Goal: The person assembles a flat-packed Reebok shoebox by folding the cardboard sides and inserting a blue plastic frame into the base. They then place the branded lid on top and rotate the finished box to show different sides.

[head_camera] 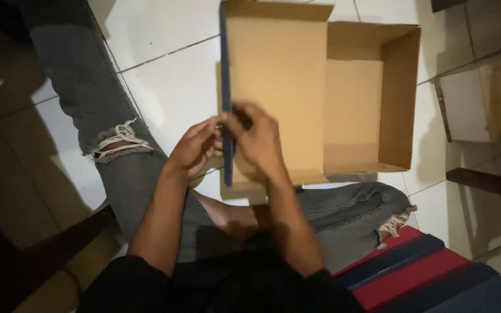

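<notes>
Both your left hand [195,148] and right hand [256,136] have fingers pinched together on the dark flap edge [226,87] of the open brown cardboard box [355,104], plain inside.

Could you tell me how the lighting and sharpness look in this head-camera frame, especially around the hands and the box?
In the head view, light falls from above onto the cardboard box and white floor tiles, while the left edge and bottom sink into deep shadow; the left hand and right hand are slightly motion-blurred at the fingers, on the box's dark blue edge; no strong glare shows.
</notes>
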